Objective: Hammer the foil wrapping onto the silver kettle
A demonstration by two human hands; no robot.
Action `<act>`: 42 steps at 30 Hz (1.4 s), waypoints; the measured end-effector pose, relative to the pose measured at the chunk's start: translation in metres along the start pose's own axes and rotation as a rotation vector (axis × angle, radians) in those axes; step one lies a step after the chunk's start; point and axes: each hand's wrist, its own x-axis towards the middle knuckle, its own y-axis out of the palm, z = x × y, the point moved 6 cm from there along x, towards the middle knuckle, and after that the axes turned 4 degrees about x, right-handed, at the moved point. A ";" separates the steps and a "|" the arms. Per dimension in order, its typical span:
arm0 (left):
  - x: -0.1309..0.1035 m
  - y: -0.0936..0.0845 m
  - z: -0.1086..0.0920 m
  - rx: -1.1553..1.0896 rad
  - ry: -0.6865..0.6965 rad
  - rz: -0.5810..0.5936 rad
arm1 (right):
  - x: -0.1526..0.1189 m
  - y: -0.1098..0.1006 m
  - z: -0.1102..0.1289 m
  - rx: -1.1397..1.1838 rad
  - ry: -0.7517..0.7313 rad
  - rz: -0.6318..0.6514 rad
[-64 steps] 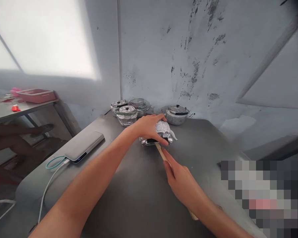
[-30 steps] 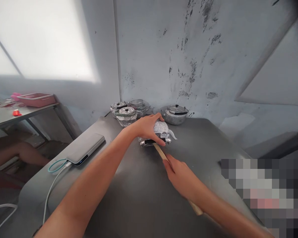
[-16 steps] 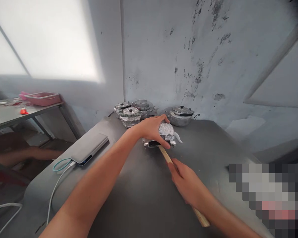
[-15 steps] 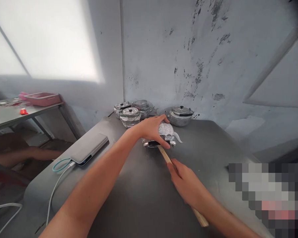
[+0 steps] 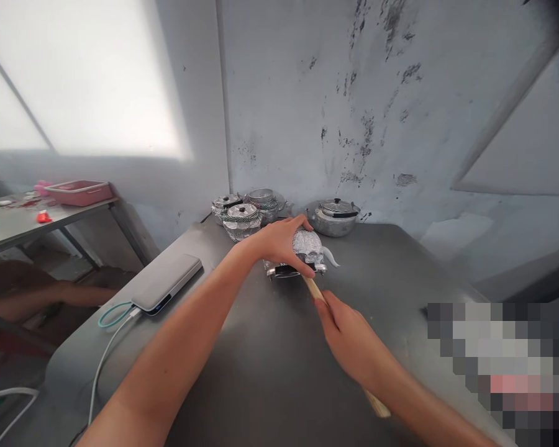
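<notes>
A silver metal teapot (image 5: 307,243) lies tipped on the grey table, its curved spout to the right and its black-gripped handle (image 5: 286,270) towards me. My left hand (image 5: 284,242) is closed round its body, thumb near the handle. In my right hand (image 5: 347,329) is a wooden stick (image 5: 313,287), fingers wrapped round its middle. The stick's far tip reaches the teapot's near side by the handle; I cannot tell whether it touches. Its near end (image 5: 377,405) sticks out below my wrist.
Several silver pots (image 5: 242,222) stand at the table's back left. A lidded pot (image 5: 336,217) stands by the wall. On the left lies a power bank (image 5: 168,282) with a white cable (image 5: 100,366). A pink basket (image 5: 80,194) sits on another table, with a person's limb below.
The stick's far tip has shifted slightly right along the teapot's near side. My left hand keeps its hold on the teapot. The whole view has shifted a little.
</notes>
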 end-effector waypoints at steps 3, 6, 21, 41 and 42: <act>0.000 0.000 0.001 -0.006 0.001 0.006 | -0.001 0.003 -0.002 0.007 0.012 0.032; 0.000 0.000 0.001 -0.011 -0.002 0.008 | -0.002 0.007 -0.003 0.017 0.025 0.063; 0.001 0.001 0.000 0.019 -0.004 0.001 | 0.000 0.003 0.004 -0.025 -0.012 0.054; 0.002 0.002 0.002 0.008 0.005 -0.001 | 0.000 0.005 0.000 -0.031 0.015 0.041; 0.002 0.002 0.002 0.006 0.006 -0.002 | 0.000 0.004 0.000 -0.042 0.015 0.045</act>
